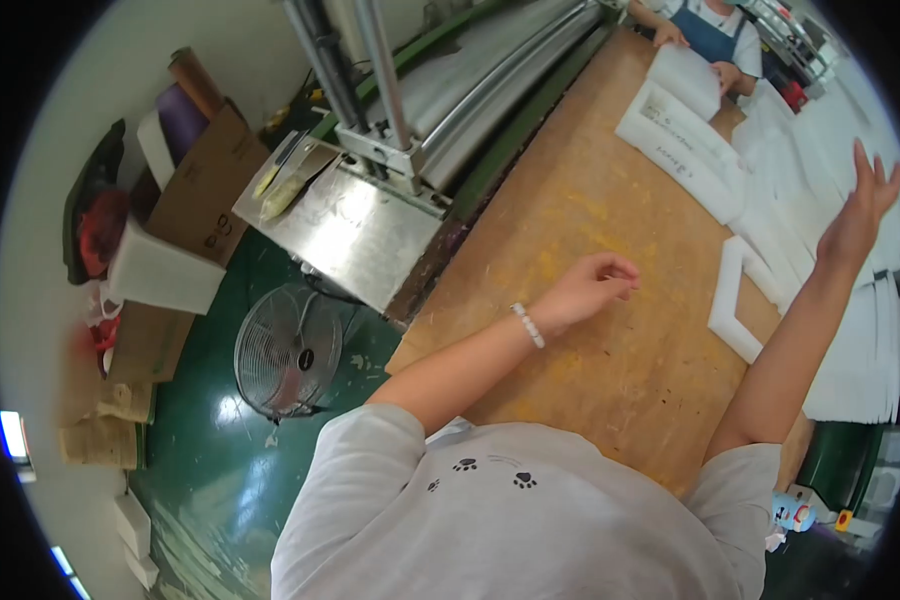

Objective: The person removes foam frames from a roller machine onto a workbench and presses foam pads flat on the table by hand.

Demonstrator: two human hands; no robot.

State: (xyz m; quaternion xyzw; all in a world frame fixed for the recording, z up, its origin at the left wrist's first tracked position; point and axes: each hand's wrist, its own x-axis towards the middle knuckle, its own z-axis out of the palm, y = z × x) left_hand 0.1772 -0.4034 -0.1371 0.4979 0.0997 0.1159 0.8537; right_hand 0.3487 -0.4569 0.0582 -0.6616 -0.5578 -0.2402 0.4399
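Note:
My left hand [592, 288], with a pale beaded bracelet [527, 325] at the wrist, hovers over the brown wooden table [560, 375]. Its fingers are loosely bent and a little apart, and I see nothing in them. Out to the right, my right hand [863, 208] is raised with its fingers spread and holds nothing. Below and around it lie stacked white foam sheets [855, 345]. Between my hands, a white foam frame piece [727, 295] lies at the table's right edge. Farther up is a long white foam block [682, 152] with dark writing on it.
Across the table, a co-worker in a blue apron [705, 36] has both hands at a white foam sheet [686, 78]. Left of the table stand a machine with a metal plate [345, 225], a floor fan [288, 352] and cardboard boxes [208, 180].

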